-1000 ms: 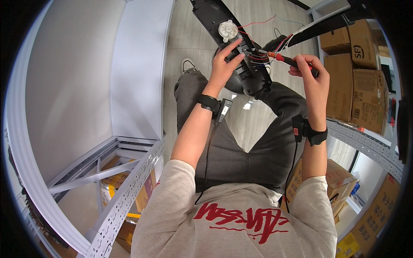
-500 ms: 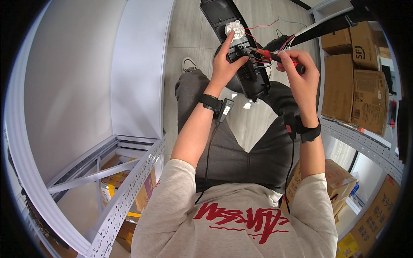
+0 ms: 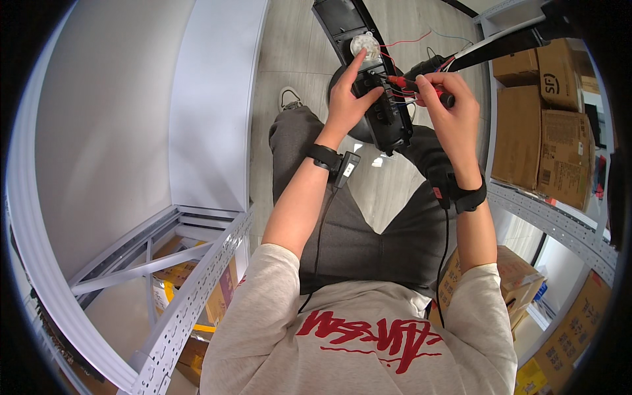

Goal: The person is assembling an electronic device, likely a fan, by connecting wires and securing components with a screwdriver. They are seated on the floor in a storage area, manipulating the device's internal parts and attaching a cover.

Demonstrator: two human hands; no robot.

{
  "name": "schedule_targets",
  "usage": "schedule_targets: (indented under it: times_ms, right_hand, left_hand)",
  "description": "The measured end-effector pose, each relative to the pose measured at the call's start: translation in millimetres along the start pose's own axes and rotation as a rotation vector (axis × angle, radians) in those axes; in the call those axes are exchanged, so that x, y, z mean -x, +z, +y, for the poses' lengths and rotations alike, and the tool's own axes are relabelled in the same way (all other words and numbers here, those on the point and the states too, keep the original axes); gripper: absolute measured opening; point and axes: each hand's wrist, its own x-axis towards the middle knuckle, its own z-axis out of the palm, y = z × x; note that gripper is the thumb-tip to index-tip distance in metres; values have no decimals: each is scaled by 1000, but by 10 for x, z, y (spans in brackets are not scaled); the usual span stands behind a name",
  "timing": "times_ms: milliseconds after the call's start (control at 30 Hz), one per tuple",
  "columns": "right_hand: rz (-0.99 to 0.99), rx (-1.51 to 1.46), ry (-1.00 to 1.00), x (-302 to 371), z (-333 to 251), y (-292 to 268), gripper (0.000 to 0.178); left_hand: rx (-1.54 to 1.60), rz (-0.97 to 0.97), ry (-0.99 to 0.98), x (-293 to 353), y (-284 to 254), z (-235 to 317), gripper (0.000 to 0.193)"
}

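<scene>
A long black plastic housing slants away in front of my knees, its inner side up. My left hand holds it by the left side, index finger stretched onto a round white part and thumb lying across the middle; its other fingers are mostly hidden. In my right hand is a red-and-black screwdriver, gripped by the handle and pointing left at the housing's middle. The exact spot its tip meets is too small to tell. Thin red wires run from the housing toward the right.
A black bar with cables reaches in from the upper right. Cardboard boxes fill a metal shelf on the right. To the left stand a white panel and a perforated metal frame. Cords hang from both wrist straps.
My right hand and the screwdriver have shifted slightly left and the handle sits closer to the housing. The housing has moved a little to the right at its far end, with my left index finger.
</scene>
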Motion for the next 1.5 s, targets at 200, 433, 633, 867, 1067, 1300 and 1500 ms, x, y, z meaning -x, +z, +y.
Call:
schedule_targets:
  times_ms: [200, 433, 633, 867, 1067, 1300, 1500]
  right_hand:
    - [-11, 53, -66, -20, -25, 26, 16]
    - [16, 320, -192, -45, -147, 18, 18]
    - [-139, 281, -235, -62, -101, -38, 20]
    - [-190, 566, -239, -217, -182, -30, 18]
    - [-239, 456, -257, -270, -139, -86, 28]
    - [-349, 818, -95, -331, -314, -127, 30]
    - [-272, 451, -207, -292, -258, -204, 30]
  left_hand:
    - [-13, 0, -2, 4, 3, -9, 82]
    - [-7, 12, -36, 6, 1, -20, 80]
    - [-39, 40, -2, 8, 3, -28, 80]
    - [-38, 29, -14, 11, 7, -30, 80]
    - [-14, 48, -33, 3, 11, -51, 80]
    - [-8, 39, -67, 12, 1, -86, 79]
    - [-18, 68, -33, 1, 8, -92, 79]
